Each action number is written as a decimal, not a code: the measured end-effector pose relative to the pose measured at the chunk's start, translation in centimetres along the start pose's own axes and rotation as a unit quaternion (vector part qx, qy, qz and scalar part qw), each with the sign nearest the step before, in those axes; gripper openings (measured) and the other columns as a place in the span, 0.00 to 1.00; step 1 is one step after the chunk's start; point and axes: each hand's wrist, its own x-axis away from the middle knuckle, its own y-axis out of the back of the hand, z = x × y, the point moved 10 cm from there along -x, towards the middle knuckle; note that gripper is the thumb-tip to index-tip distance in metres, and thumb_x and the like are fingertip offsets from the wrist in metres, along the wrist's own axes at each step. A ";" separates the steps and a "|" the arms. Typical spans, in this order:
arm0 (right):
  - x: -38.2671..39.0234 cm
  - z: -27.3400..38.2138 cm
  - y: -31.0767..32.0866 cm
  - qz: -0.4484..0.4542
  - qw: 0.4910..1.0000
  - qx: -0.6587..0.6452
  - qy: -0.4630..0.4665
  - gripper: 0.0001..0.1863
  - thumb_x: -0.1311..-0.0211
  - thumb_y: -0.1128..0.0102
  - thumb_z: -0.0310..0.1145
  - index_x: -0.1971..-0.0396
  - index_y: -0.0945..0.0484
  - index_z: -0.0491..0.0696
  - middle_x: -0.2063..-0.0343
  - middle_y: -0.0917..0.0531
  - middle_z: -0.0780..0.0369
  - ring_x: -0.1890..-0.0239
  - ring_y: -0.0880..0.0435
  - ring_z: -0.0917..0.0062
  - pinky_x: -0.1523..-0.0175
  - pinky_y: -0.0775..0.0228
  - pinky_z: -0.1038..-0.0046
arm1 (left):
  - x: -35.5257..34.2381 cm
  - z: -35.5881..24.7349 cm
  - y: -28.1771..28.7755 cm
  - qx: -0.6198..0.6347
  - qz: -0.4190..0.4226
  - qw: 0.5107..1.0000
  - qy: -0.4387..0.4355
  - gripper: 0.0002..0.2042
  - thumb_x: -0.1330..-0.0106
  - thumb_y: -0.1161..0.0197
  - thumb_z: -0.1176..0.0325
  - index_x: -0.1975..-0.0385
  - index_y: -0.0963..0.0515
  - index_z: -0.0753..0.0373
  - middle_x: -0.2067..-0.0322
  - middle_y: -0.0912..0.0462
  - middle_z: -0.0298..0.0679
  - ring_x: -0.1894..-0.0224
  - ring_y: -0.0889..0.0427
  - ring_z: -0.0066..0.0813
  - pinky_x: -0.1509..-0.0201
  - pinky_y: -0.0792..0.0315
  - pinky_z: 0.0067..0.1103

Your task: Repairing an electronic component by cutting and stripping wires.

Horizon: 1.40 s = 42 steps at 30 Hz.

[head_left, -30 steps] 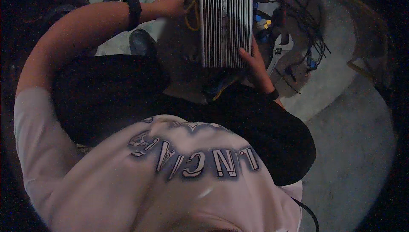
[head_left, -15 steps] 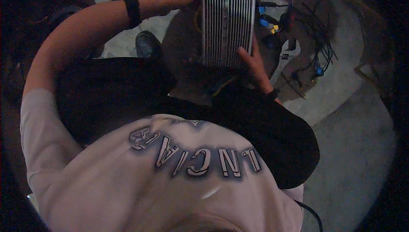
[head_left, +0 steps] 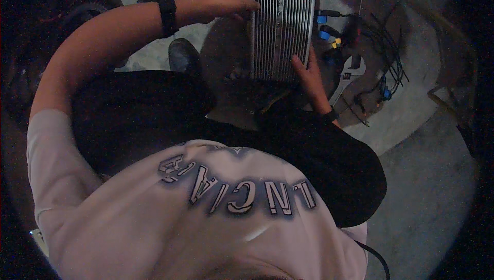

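Observation:
A round, drum-like metal part (head_left: pixel 280 28) with many fine parallel ridges stands in front of me, its top cut off by the picture's upper edge. My left hand (head_left: pixel 226 3) is closed at its left rim, a fingertip over the edge and the other fingers partly hidden in shadow. Low on the right side, my right hand (head_left: pixel 307 74) steadies the part, thumb against the ridged face and fingers out of sight behind it. Just right of that hand, an adjustable wrench (head_left: pixel 346 76) lies on the floor.
Black cables (head_left: pixel 386 48) spread over the concrete floor (head_left: pixel 427 177) on the right, with blue connectors (head_left: pixel 324 33) and a yellow connector (head_left: pixel 337 42) near the part. A dark shoe (head_left: pixel 183 56) is left of the part. Dark clutter (head_left: pixel 46 28) fills the far left.
My left fingers have shifted down and right, and a fingertip now overlaps the rim. The whole scene sits slightly lower and further right; my right hand keeps its place on the part.

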 end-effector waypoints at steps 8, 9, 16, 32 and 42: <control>0.4 2.7 -0.2 -0.029 0.994 0.107 0.002 0.43 0.32 0.32 0.48 0.25 0.42 0.47 0.38 0.21 0.52 0.39 0.19 0.63 0.33 0.29 0.62 | 0.6 0.7 0.7 -0.030 -0.001 0.999 -0.013 0.27 0.32 0.30 0.55 0.38 0.25 0.64 0.51 0.13 0.43 0.51 0.14 0.33 0.44 0.21 0.30; 0.5 3.0 -0.4 -0.027 0.994 0.108 -0.001 0.43 0.32 0.32 0.47 0.25 0.42 0.47 0.38 0.21 0.51 0.39 0.19 0.62 0.33 0.29 0.61 | 0.7 0.7 0.8 -0.054 -0.005 0.999 -0.005 0.28 0.32 0.30 0.55 0.38 0.26 0.64 0.51 0.13 0.44 0.51 0.14 0.33 0.44 0.21 0.31; 0.9 5.5 -1.0 -0.013 0.989 0.134 0.065 0.41 0.31 0.34 0.47 0.26 0.42 0.46 0.38 0.22 0.50 0.38 0.20 0.58 0.32 0.30 0.59 | 2.6 0.1 0.8 -0.038 -0.025 0.998 0.038 0.27 0.35 0.27 0.53 0.48 0.21 0.72 0.56 0.13 0.47 0.60 0.12 0.33 0.53 0.18 0.30; 1.0 6.2 -0.8 0.007 0.974 0.227 -0.016 0.39 0.31 0.37 0.56 0.34 0.34 0.41 0.45 0.17 0.44 0.42 0.17 0.50 0.37 0.26 0.56 | 1.3 0.7 1.0 -0.016 -0.053 0.998 -0.014 0.25 0.35 0.25 0.59 0.49 0.21 0.75 0.56 0.13 0.49 0.57 0.12 0.36 0.51 0.16 0.30; 0.6 5.8 -0.6 0.006 0.959 0.283 0.006 0.37 0.31 0.39 0.59 0.40 0.28 0.40 0.51 0.15 0.42 0.49 0.15 0.45 0.43 0.23 0.53 | 2.6 -1.5 1.2 -0.038 -0.068 0.997 -0.001 0.23 0.35 0.25 0.60 0.50 0.20 0.74 0.55 0.13 0.49 0.57 0.12 0.34 0.51 0.16 0.29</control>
